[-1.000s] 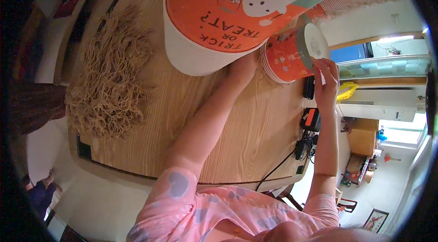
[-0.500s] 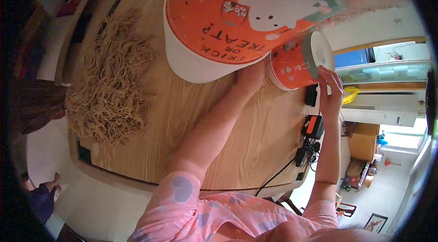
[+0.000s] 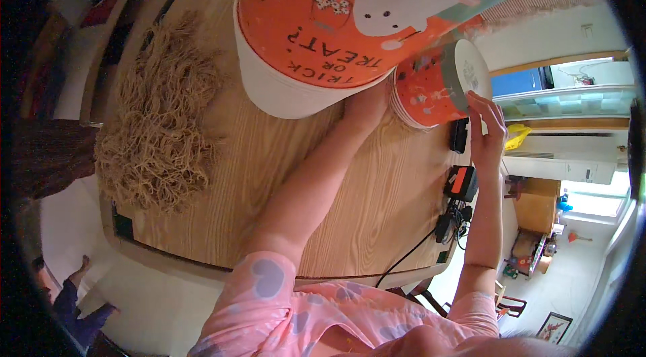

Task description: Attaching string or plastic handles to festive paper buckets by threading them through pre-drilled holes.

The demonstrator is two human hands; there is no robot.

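A tall nested stack of white paper buckets (image 3: 269, 84) fills the upper middle, printed orange and green with a white ghost, its rims toward the table's left. Beside it on the right is a smaller stack of orange paper cups (image 3: 422, 91), tilted, with a pale round base (image 3: 473, 67) facing right. My right hand (image 3: 486, 121) holds this smaller stack at its base edge, its fingers bent against it. My left hand (image 3: 369, 106) reaches in between the two stacks. Its fingers are hidden behind the buckets, so their hold does not show.
Brown tangled fringe (image 3: 158, 128) lies along the left of the wooden table (image 3: 269, 182). Black adapters and cables (image 3: 457, 212) sit at the right edge, with a cord running to the near edge. At lower left a person's dark-clothed leg (image 3: 70, 306) shows on the floor.
Both stacks have shifted slightly up and left in the picture. My hands keep their places at them. More of the other person's leg shows at lower left.
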